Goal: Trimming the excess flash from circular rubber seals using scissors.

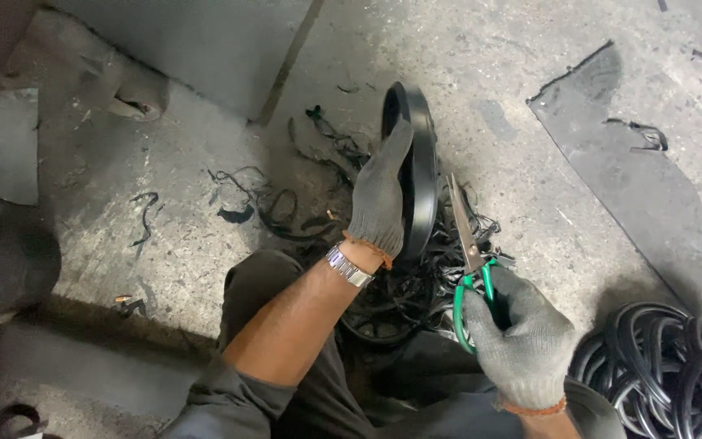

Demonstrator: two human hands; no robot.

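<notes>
Left hand point(379, 195): grey knit glove, fingers held together and laid flat against the side of a black rubber ring point(418, 167), steadying it on edge. Metal wristwatch point(348, 266) at the wrist, forearm bare.

Black rubber ring: upright on the concrete floor point(530, 122), centre of view, just ahead of the knees, lower part sunk in a heap of black rubber trimmings point(416, 284).

Right hand point(517, 337): grey knit glove, fingers curled through and around the green handles of scissors point(469, 260). Blades nearly closed, tips pointing up and away, just right of the ring, not touching it.

Coil of black rubber rings point(668, 366): lower right, beside the right hand.

Loose black strips point(274, 203): scattered left of the ring.

Dark flat sheet point(627, 179): on the floor, upper right.

Grey trousers point(286, 406): bottom centre.
</notes>
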